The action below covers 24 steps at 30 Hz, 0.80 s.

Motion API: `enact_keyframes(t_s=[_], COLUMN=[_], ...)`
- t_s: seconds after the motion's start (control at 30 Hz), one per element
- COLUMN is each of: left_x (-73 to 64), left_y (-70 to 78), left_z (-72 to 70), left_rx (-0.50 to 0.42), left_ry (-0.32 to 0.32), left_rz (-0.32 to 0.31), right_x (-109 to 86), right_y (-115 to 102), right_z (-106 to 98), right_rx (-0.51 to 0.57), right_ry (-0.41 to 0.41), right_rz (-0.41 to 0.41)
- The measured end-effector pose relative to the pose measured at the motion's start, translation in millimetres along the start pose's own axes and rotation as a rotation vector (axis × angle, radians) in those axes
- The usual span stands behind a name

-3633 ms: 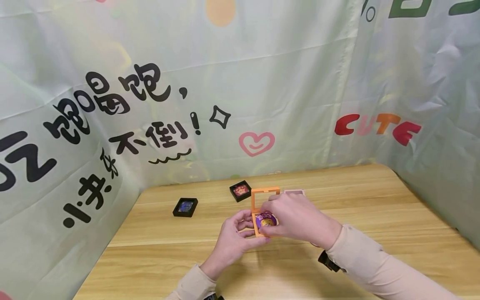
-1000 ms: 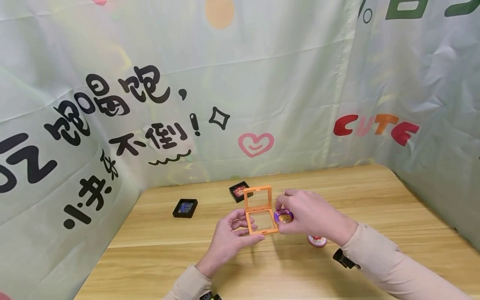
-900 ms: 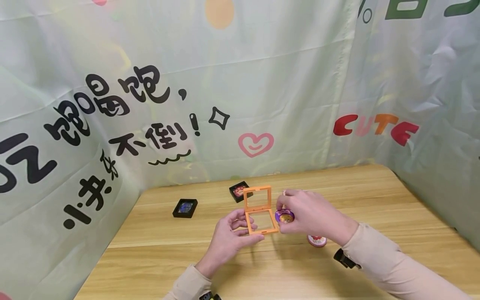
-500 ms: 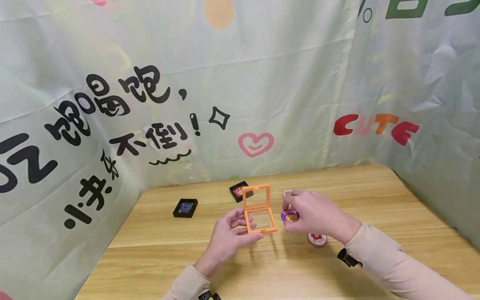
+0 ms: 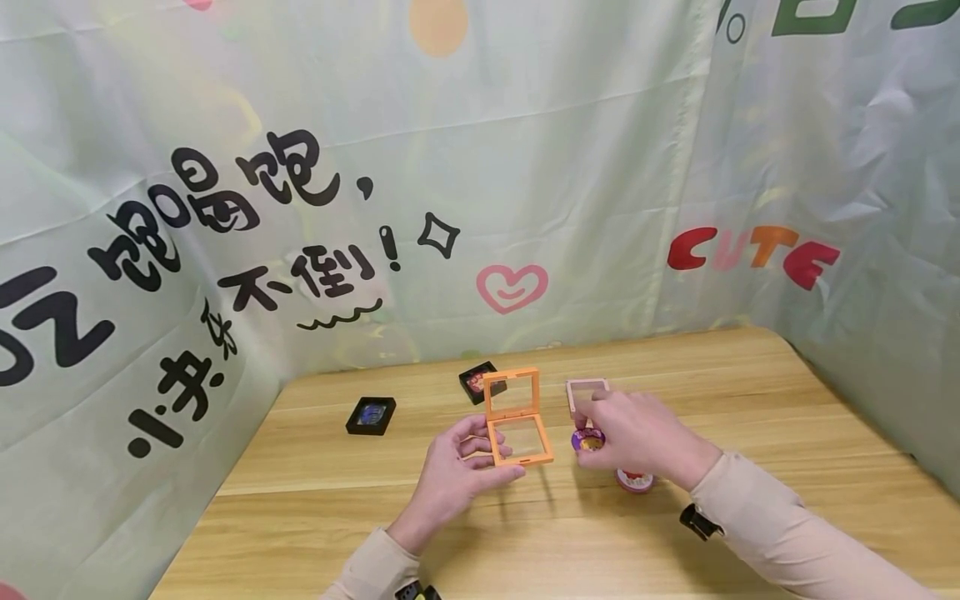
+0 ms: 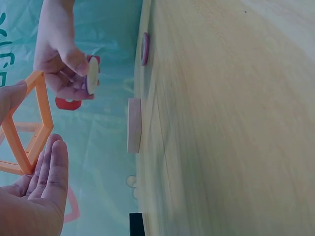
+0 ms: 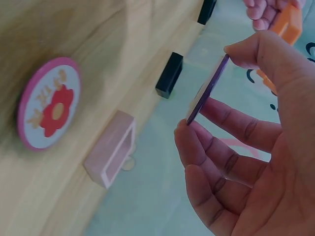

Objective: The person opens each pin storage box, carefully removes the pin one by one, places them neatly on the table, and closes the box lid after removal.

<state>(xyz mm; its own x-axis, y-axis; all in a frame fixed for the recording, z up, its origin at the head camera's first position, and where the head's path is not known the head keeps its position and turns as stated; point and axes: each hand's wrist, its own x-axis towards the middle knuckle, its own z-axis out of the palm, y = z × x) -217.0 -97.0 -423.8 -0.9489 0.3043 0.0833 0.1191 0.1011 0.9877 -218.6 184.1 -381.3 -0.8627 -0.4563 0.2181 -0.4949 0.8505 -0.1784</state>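
My left hand [image 5: 457, 471] holds a hinged orange display frame [image 5: 546, 440] by its left side and front edge, thumb along the front. The frame's lid stands up, and only clear film shows inside both halves. In my right hand [image 5: 645, 429], a round purple button badge [image 5: 588, 440] with a bear picture is pinched by its rim between thumb and fingers, a little right of the frame. The right wrist view shows this badge [image 7: 209, 88] edge-on, above the table. A pink-rimmed badge with a red flower [image 7: 49, 103] lies on the table below the right hand.
A pale pink frame [image 5: 588, 385] stands on the table behind the right hand, partly covered by it. Farther left are two black frames, one with a blue picture [image 5: 372, 413], the other with a red one [image 5: 477, 382]. A printed cloth [image 5: 585, 208] hangs behind the table.
Earlier the purple badge sat in the orange frame; my right hand has drawn it out and moved it right. The left hand has shifted slightly left with the frame.
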Motion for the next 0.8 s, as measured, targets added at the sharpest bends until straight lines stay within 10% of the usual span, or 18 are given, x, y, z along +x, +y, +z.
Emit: enact_keyframes(t_s=[0.8], left_x=[1.2], left_y=[-0.2], left_z=[0.7], left_rx=[0.027], left_ry=[-0.008], left_rz=[0.012], right_x=[-6.8], right_y=[11.8], right_z=[43.7], right_rx=[0.048], right_ry=[-0.026], right_rz=[-0.048])
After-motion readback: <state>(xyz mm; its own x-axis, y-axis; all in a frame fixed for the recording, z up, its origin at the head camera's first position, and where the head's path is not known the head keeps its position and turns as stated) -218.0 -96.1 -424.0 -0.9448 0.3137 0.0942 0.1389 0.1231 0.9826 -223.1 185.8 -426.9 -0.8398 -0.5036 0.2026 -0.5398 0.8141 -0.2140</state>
